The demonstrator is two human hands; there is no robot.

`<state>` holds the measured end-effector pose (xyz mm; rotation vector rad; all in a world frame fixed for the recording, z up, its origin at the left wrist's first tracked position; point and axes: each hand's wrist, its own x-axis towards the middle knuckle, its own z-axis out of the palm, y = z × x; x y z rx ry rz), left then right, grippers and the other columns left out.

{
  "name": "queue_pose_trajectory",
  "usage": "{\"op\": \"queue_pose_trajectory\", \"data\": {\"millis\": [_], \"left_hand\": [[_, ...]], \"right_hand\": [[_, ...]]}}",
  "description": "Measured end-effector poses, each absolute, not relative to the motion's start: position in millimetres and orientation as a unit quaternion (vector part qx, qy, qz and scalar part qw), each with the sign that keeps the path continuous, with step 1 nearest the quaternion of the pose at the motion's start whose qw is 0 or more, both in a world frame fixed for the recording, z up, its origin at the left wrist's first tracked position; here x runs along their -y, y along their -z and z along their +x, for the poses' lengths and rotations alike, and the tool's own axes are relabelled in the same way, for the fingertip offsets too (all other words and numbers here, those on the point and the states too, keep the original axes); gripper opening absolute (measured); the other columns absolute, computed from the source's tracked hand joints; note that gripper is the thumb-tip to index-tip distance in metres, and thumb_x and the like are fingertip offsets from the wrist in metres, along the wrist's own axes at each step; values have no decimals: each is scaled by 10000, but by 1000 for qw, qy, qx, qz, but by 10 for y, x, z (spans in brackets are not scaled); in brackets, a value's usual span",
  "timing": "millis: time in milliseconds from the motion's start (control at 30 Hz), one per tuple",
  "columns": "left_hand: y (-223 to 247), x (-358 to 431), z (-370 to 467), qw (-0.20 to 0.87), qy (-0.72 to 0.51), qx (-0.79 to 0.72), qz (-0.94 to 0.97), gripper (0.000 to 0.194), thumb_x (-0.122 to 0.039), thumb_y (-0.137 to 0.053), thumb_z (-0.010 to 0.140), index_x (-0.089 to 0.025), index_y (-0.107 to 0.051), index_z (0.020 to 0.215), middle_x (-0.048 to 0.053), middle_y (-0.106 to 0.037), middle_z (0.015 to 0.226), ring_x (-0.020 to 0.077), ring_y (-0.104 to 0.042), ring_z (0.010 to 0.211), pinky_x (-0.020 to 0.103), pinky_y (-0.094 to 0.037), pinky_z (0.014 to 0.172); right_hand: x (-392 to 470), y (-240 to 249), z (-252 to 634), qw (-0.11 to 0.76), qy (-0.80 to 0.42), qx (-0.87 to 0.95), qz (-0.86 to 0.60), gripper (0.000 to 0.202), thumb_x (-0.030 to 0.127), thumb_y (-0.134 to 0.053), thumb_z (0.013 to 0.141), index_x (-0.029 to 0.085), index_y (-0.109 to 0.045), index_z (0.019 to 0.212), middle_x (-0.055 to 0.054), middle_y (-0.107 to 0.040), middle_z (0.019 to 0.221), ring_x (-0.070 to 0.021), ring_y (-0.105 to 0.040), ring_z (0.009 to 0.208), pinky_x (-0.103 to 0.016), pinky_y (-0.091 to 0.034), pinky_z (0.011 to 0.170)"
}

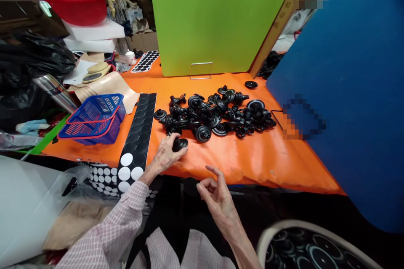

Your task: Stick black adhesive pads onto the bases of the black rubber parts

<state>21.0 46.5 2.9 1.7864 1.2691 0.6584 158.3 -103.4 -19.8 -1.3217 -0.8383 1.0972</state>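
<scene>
On the orange-covered table (221,155), my left hand (166,153) has its fingers wrapped round a black round part (180,144) near the front edge. Just beyond it lies a pile of glossy black parts (203,133) with round bases. My right hand (217,189) is in front of the table edge, thumb and fingertip pinching a thin black disc (190,186), its index finger stretched out. Left of my left hand, a long black strip (138,128) of round stickers hangs over the edge, with white circles where it bares its backing.
A blue basket (101,113) with red handles stands at the left. Green (217,17) and blue (341,92) boards rise behind and at the right. A pale tub (268,235) of black parts is at the lower right. A red basin (77,6) sits at the back left.
</scene>
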Motion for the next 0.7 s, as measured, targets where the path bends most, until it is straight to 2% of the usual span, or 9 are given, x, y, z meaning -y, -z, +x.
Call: {"op": "queue_pose_trajectory", "data": {"millis": [67, 133, 167, 267, 333, 433, 500, 700], "left_hand": [[-100, -415, 152, 541, -298, -498, 609, 393, -457, -513, 846, -195, -542, 1137, 77, -618, 963, 220, -607, 885, 384, -503, 810], [-161, -317, 95, 643, -320, -475, 508, 411, -480, -408, 888, -168, -553, 1113, 91, -641, 965, 198, -643, 797, 359, -528, 728], [-183, -254, 69, 675, -328, -462, 473, 401, -465, -411, 890, -154, -566, 1092, 99, -648, 986, 193, -655, 787, 352, -535, 718], [-203, -44, 6, 754, -363, -412, 361, 299, -357, -592, 823, -121, -618, 1005, 102, -666, 1003, 200, -674, 817, 344, -550, 742], [-192, 81, -27, 768, -377, -397, 333, 301, -305, -659, 791, -123, -628, 1029, 94, -674, 1008, 206, -677, 845, 347, -559, 750], [-175, 217, -67, 767, -381, -403, 323, 408, -258, -687, 781, -157, -589, 1164, 88, -672, 1064, 218, -680, 902, 370, -569, 777], [-174, 277, -88, 767, -380, -408, 318, 455, -225, -696, 769, -157, -577, 1202, 97, -661, 1111, 231, -677, 937, 389, -575, 799], [-185, 379, -136, 774, -370, -392, 333, 435, -190, -686, 775, -169, -607, 1202, 112, -596, 1271, 251, -663, 1004, 405, -579, 839]], "right_hand": [[1044, 155, 1608, 567, -476, 352, -573, 303, 485, -698, 753, 206, -609, 829, 26, -524, 669, -123, -482, 616, -245, -418, 591], [1043, 97, 1637, 567, -491, 331, -573, 298, 479, -696, 766, 197, -601, 753, 16, -523, 696, -124, -480, 655, -243, -415, 628], [1034, 66, 1646, 573, -500, 313, -569, 294, 475, -700, 766, 197, -604, 761, 16, -524, 713, -124, -481, 673, -242, -413, 650], [970, -11, 1622, 605, -510, 259, -555, 313, 475, -747, 717, 198, -615, 779, 22, -523, 747, -121, -481, 706, -236, -406, 686], [907, -42, 1565, 622, -500, 236, -554, 328, 471, -775, 677, 196, -625, 777, 28, -519, 738, -118, -472, 700, -236, -401, 689], [820, -49, 1456, 647, -469, 205, -564, 343, 466, -787, 641, 194, -639, 787, 22, -555, 768, -126, -496, 735, -249, -407, 725], [780, -36, 1389, 658, -453, 193, -569, 336, 459, -779, 645, 196, -645, 807, 14, -582, 804, -133, -520, 776, -260, -413, 760], [747, -4, 1245, 672, -431, 226, -559, 255, 423, -742, 699, 200, -660, 793, -25, -576, 980, -162, -547, 931, -283, -449, 812]]}}
